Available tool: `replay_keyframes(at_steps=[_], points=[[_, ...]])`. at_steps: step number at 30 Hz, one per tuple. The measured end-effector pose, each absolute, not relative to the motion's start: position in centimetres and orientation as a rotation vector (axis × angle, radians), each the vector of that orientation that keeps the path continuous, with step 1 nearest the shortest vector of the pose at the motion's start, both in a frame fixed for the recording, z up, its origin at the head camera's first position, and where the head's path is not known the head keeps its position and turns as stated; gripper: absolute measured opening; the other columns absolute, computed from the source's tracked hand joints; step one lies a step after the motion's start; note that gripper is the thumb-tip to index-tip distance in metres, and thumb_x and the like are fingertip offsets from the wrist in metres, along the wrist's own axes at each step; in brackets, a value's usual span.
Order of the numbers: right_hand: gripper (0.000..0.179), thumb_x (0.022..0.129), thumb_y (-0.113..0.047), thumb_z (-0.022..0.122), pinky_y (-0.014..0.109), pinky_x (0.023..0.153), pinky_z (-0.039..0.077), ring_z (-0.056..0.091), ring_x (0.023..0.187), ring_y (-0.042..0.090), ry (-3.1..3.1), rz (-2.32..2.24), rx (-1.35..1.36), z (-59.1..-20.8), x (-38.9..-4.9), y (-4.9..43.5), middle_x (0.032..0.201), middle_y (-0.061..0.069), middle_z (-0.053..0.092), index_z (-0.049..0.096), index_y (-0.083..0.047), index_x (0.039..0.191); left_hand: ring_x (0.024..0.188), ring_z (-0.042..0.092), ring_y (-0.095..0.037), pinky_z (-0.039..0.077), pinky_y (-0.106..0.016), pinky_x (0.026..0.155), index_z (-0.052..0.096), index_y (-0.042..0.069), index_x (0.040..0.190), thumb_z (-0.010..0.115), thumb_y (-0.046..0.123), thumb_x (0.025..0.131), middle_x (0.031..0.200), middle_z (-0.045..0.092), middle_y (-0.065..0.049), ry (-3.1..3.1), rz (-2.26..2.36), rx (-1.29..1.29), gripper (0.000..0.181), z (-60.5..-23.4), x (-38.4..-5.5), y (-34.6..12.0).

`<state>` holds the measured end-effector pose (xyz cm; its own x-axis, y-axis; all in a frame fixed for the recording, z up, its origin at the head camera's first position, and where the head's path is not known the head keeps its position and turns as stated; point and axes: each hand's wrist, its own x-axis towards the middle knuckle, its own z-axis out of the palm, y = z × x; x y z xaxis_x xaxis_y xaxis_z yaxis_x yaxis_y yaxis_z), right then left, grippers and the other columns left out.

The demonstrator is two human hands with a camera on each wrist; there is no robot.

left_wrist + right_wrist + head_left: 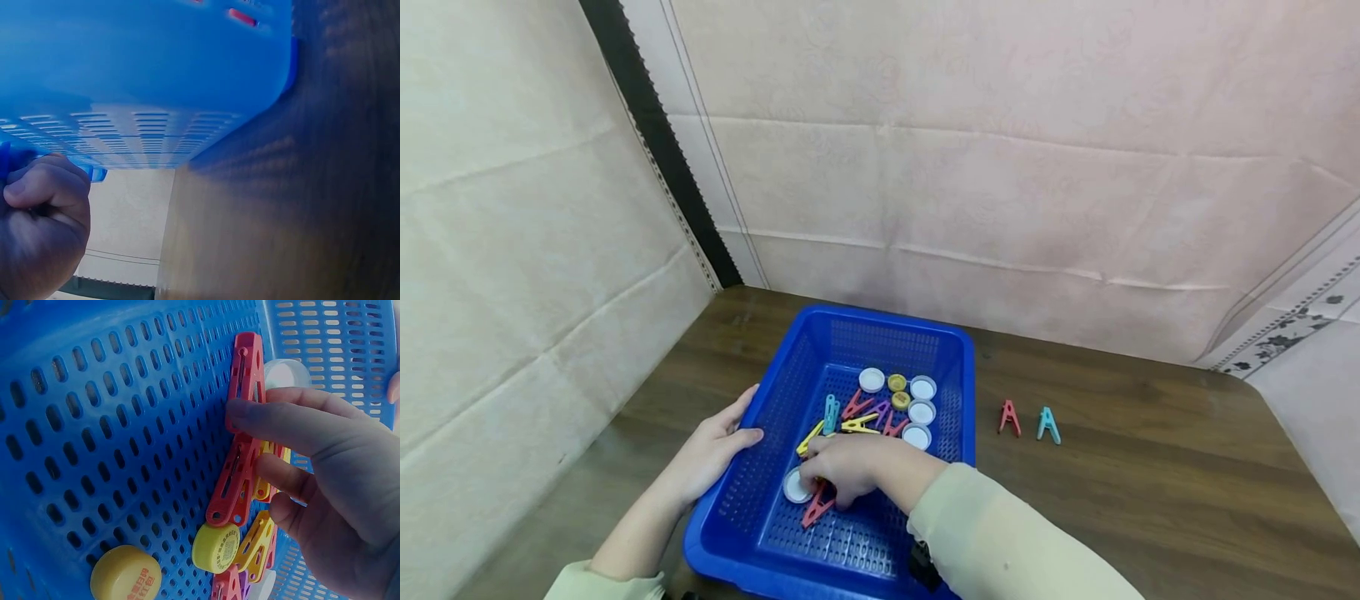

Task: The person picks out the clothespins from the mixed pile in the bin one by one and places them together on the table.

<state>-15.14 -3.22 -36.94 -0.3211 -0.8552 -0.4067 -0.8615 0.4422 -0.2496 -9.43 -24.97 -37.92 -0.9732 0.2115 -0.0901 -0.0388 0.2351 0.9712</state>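
Observation:
My left hand grips the left rim of a blue plastic basket, thumb over the edge; the left wrist view shows its curled fingers at the rim. Inside the basket, my right hand reaches down from the right. Its thumb and index finger pinch a red clothespin, with another red clothespin just below it. A white bottle cap lies beside these fingertips. Around the hand are yellow clothespins, a teal clothespin and a purple clothespin.
Several white caps and yellow caps lie along the basket's far right part. On the wooden table, a red clothespin and a teal clothespin stand right of the basket. Cloth-covered walls enclose the back and sides.

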Motion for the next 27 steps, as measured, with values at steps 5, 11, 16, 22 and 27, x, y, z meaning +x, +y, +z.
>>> replay_keyframes(at_steps=[5, 11, 16, 22, 27], points=[[0.026, 0.079, -0.014, 0.075, 0.020, 0.072, 0.041, 0.044, 0.089, 0.005, 2.221, 0.037, -1.437, -37.0, -15.0, -3.2, 0.104, -0.011, 0.044, 0.058, -0.030, 0.092, 0.101, 0.061, -0.034, 0.054, -0.041, 0.072, 0.018, 0.017, 0.151, 0.051, 0.016, 0.095, 0.139, 0.039, -0.028, 2.295, 1.819, 0.166, 0.065, -38.1, -9.5, -25.0], [0.025, 0.080, -0.009, 0.073, 0.017, 0.069, 0.041, 0.045, 0.084, 0.004, 2.227, -0.060, -1.426, -36.6, -15.0, -3.1, 0.099, -0.011, 0.046, 0.061, -0.026, 0.093, 0.104, 0.059, -0.035, 0.054, -0.040, 0.073, 0.019, 0.017, 0.151, 0.051, 0.016, 0.095, 0.140, 0.039, -0.027, 2.316, 1.806, 0.174, 0.065, -38.1, -9.6, -25.0], [0.025, 0.079, -0.007, 0.072, 0.017, 0.067, 0.041, 0.047, 0.081, 0.006, 2.212, -0.146, -1.404, -36.0, -15.2, -2.9, 0.096, -0.011, 0.048, 0.062, -0.023, 0.094, 0.107, 0.057, -0.037, 0.054, -0.042, 0.075, 0.019, 0.015, 0.151, 0.051, 0.016, 0.095, 0.140, 0.038, -0.028, 2.326, 1.797, 0.188, 0.064, -38.0, -9.6, -24.8], [0.022, 0.079, -0.011, 0.072, 0.017, 0.069, 0.041, 0.047, 0.083, 0.005, 2.208, -0.243, -1.407, -34.8, -15.5, -2.4, 0.096, -0.012, 0.050, 0.063, -0.022, 0.096, 0.106, 0.058, -0.036, 0.054, -0.040, 0.073, 0.019, 0.012, 0.151, 0.051, 0.015, 0.095, 0.139, 0.039, -0.029, 2.360, 1.774, 0.194, 0.065, -38.0, -9.7, -24.9], [0.022, 0.080, -0.012, 0.071, 0.017, 0.072, 0.042, 0.049, 0.084, 0.005, 2.191, -0.330, -1.383, -33.2, -15.5, -1.9, 0.098, -0.011, 0.051, 0.064, -0.021, 0.099, 0.104, 0.059, -0.036, 0.055, -0.041, 0.072, 0.018, 0.012, 0.151, 0.051, 0.015, 0.095, 0.138, 0.039, -0.030, 2.360, 1.769, 0.193, 0.064, -37.8, -9.7, -25.1]])
